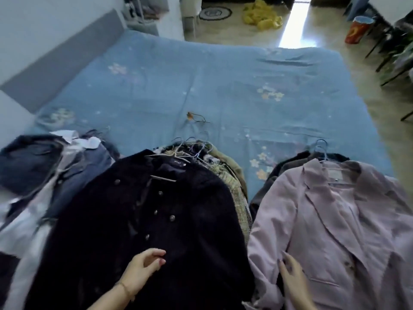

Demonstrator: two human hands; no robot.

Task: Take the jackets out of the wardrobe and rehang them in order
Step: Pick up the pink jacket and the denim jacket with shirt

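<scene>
At the far left of the frame a heap of navy and white garments [44, 175] lies on the bed [201, 81], which is spread with a blue floral cover and fills the upper middle of the frame. Right of that heap, in the lower centre, a dark navy jacket [156, 220] with metal buttons lies face up on its hanger, topping a pile whose lower layers, a tweed piece and an olive one [232, 173], show along its right edge, with a cluster of wire hanger hooks [194, 146] sticking out above the collar. The left hand [143, 268] sits at the bottom centre over the lower front of the dark navy jacket, fingers loosely curled and closed on nothing, though whether they touch the cloth is hard to tell. Just to its right, the right hand [292, 278] lies with fingers extended on the left edge of a pale pink jacket [335, 231], gripping nothing. That pink jacket fills the lower right, lapels open, on a blue hanger [321, 151], over darker garments [288, 162] that peek out at its upper left. On the floor at the upper right are a yellow crumpled cloth [261, 14] and a red and blue container [357, 30].
</scene>
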